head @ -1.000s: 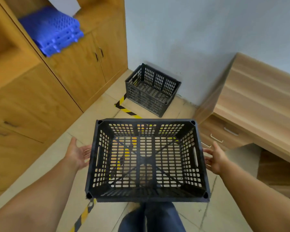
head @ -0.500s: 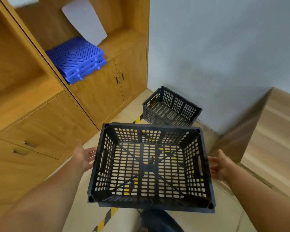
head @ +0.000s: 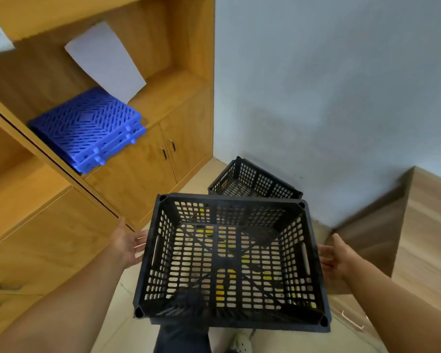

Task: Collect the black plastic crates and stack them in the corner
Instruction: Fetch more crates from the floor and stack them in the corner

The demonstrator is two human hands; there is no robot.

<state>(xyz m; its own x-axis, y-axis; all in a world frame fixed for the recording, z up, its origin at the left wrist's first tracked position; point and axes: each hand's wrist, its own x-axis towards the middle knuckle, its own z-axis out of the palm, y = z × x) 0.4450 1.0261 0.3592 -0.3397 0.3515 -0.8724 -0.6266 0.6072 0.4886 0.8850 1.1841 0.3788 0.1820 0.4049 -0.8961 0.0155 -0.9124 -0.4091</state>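
Black crate [head: 229,261] held up, second crate [head: 252,180] beyond, cabinet [head: 143,174] left

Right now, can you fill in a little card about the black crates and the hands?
Carried crate: black crate, empty, held up off the floor
Left hand: pressed on its left side
Right hand: pressed on its right side
Other crate: second black crate on the floor in the corner, by the wall
Stacked yet: no
On the shelf: blue tiles

Bright, even indoor light; soft shadows on wall; wide-angle bending and blur at edges
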